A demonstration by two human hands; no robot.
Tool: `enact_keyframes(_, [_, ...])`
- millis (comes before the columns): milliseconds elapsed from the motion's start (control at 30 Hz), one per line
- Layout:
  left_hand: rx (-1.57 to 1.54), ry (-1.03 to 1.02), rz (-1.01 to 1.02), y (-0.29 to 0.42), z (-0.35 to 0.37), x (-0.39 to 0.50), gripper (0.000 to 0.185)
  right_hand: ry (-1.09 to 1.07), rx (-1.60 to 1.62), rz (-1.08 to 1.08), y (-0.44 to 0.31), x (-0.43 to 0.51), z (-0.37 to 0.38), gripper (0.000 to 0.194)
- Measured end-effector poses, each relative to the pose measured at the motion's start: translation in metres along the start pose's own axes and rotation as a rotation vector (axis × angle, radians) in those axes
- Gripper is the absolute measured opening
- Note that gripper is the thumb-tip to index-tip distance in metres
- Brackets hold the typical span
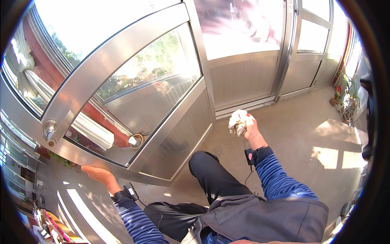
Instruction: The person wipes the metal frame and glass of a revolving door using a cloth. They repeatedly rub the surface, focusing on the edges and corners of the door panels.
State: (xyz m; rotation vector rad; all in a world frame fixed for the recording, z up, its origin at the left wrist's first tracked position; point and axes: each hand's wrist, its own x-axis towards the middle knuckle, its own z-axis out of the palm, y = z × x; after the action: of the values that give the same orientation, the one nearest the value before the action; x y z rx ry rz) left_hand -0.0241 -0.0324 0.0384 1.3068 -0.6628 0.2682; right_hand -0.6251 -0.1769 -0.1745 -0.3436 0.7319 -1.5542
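Note:
A crumpled whitish cloth (237,122) is bunched in my right hand (252,129), held out in front of my knee and above the floor. My left hand (99,177) lies against the free edge of a glazed metal door (170,120), below its lever handle (61,126). How far those fingers curl around the edge cannot be made out. The door stands swung open at an angle, with a large glass pane (152,70) above a ribbed lower panel (178,140). A key cylinder (51,143) sits beneath the handle.
Beyond the door runs a glazed metal partition (243,77) with a floor track (243,108). Potted plants (347,100) stand at the far right. A flowerpot (137,141) shows through the glass. A tied white curtain (26,65) hangs at left. Cables run from both wrist devices.

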Motion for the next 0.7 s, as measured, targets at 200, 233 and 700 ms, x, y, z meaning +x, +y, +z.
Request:
enact_keyframes(200, [0.109, 0.034, 0.001, 0.0, -0.004, -0.003, 0.09, -0.471, 0.201, 0.031, -0.05, 0.008, 0.084, 0.022])
enact_keyframes(233, [0.109, 0.035, -0.009, -0.002, -0.005, 0.0, 0.091, -0.344, 0.141, -0.032, -0.051, 0.01, 0.095, 0.023])
enact_keyframes(700, [0.096, 0.125, -0.024, -0.005, -0.003, 0.003, 0.088, -0.5, -0.127, -0.386, -0.098, 0.09, 0.243, 0.021])
